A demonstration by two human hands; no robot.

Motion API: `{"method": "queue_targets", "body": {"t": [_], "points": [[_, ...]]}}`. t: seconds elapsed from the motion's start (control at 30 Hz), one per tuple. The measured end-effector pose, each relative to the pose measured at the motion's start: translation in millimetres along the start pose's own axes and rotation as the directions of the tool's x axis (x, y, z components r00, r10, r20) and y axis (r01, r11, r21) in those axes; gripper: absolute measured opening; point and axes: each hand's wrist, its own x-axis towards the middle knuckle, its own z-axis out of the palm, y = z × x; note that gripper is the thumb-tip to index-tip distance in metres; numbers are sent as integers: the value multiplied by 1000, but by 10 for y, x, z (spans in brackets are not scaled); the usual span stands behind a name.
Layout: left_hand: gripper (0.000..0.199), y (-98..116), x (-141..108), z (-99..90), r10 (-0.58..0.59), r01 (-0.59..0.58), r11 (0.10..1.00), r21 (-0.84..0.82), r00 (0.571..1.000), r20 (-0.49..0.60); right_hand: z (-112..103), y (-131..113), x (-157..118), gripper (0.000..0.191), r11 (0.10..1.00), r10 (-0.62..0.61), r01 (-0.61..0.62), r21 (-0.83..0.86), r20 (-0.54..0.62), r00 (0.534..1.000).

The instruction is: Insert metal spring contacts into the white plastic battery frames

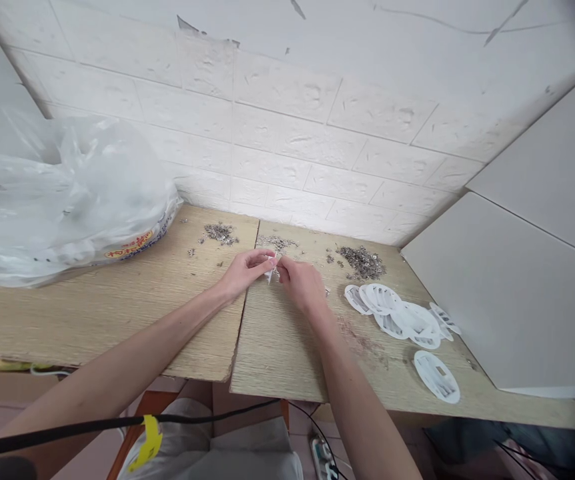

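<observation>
My left hand [245,270] pinches a thin white piece [269,275], tilted nearly edge-on, between thumb and fingers above the wooden table. It may be one of the white oval pieces, but too little of it shows to be sure. My right hand [301,283] is closed against the right side of this piece, fingers curled; whatever its fingertips hold is hidden. Just behind the hands lies a scatter of small shiny metal parts [278,243]. On the right, several white oval pieces with slots [386,299] overlap in a loose pile, and a single oval [436,377] lies nearer the front edge.
A pile of small metal parts [362,263] sits at back right, a smaller one [220,233] at back left. A big clear plastic bag [67,193] fills the left side. White panels [527,293] stand at right. A black cable [207,419] with yellow tape crosses in front.
</observation>
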Motion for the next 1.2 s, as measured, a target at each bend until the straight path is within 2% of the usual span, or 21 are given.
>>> {"method": "queue_targets", "body": {"t": [0.27, 0.53, 0.63, 0.73, 0.87, 0.97, 1.07, 1.13, 1.2], "points": [[42, 30, 6, 39, -61, 34, 967, -252, 993, -101, 49, -34, 16, 27, 999, -21, 19, -27, -61, 998], [36, 9, 49, 46, -49, -4, 946, -324, 986, -157, 138, -157, 2, 26, 998, -38, 37, -58, -22, 999], [31, 26, 65, 42, -42, -12, 938, -346, 988, -149, 140, -179, -5, 25, 1000, -12, 12, -1, -20, 1000], [25, 51, 72, 30, -43, -22, 909, -416, 988, -146, 97, -141, 9, 21, 985, 59, -47, 164, -71, 996], [20, 82, 72, 15, -26, -37, 851, -525, 993, -112, 62, -65, 47, 22, 853, 185, -108, 511, -102, 977], [28, 107, 56, 24, -38, 5, 831, -556, 998, -47, 92, -27, 79, 27, 686, 185, -104, 720, -34, 982], [32, 119, 35, 46, -26, 19, 854, -520, 1000, -7, 142, 12, 110, 33, 510, 173, -112, 853, 26, 985], [34, 113, 27, 49, 30, -28, 896, -443, 1000, -2, 155, 38, 122, 35, 463, 209, -90, 882, -10, 978], [37, 103, 27, 28, 124, -120, 947, -299, 992, -8, 139, 54, 120, 35, 482, 255, -45, 875, -91, 963]]}}
